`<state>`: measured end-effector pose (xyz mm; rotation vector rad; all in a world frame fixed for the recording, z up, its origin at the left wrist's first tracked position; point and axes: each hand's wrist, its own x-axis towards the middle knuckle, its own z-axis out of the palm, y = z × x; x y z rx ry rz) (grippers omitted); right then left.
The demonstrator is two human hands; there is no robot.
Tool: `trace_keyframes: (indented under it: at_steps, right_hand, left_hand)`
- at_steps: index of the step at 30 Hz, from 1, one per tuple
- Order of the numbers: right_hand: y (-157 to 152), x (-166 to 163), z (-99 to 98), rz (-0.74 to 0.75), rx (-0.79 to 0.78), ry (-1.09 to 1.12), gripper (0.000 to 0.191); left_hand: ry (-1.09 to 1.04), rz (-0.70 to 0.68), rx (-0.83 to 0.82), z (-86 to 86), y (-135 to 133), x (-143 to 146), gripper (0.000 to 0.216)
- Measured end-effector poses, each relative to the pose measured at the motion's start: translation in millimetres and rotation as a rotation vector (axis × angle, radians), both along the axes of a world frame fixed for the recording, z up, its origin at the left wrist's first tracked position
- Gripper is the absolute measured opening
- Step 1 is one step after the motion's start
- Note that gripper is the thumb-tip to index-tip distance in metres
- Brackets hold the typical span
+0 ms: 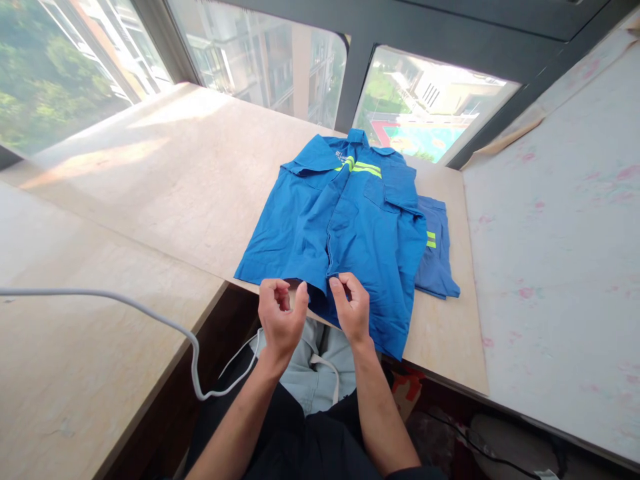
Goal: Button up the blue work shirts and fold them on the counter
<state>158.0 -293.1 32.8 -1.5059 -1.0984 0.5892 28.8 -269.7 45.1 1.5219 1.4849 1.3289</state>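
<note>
A blue work jacket (305,220) with yellow-green reflective stripes lies front up, its collar toward the window and its short-looking sleeves folded inward. Its lower hem hangs over the near edge of the sill. My right hand (353,308) pinches the jacket's front edge at the hem, between thumb and index finger. Just left of it, my left hand (283,317) is at the hem with fingers curled and the thumb standing apart; nothing shows between them. Partly under the jacket's right side lies a second folded blue garment (440,250) with a reflective stripe.
The beige stone sill (170,180) runs along the windows, with an L-shaped near edge. A white cable (145,312) crosses the left part and drops past the edge. A flower-patterned wall (550,253) bounds the right. Beneath the sill is a dark space with an orange-red item (407,387).
</note>
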Motion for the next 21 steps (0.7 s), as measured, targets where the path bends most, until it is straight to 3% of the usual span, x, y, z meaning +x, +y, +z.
trace_keyframes:
  at_steps: [3, 7, 12, 16, 21]
  right_hand:
    - [1, -2, -1.8, 0.022, 0.004, 0.000, 0.024]
    - [0, -1, -6.6, 0.044, 0.030, 0.002, 0.022]
    - [-3, 5, -6.1, 0.128, -0.007, 0.039, 0.020]
    - [-3, 6, -2.3, 0.198, -0.043, 0.067, 0.023]
    - [-2, 5, -6.3, 0.183, -0.045, 0.170, 0.025]
  left_hand:
    - [0.056, -0.095, -0.004, 10.3, -7, 3, 0.020]
    - [0.065, -0.252, -0.196, 7.9, -1, 7, 0.027]
    - [-0.136, -0.258, -0.324, -5.8, 7, 8, 0.027]
    - [-0.276, -0.208, -0.357, -3.4, 9, 11, 0.022]
    - [-0.339, -0.308, -0.453, -6.0, 16, 12, 0.026]
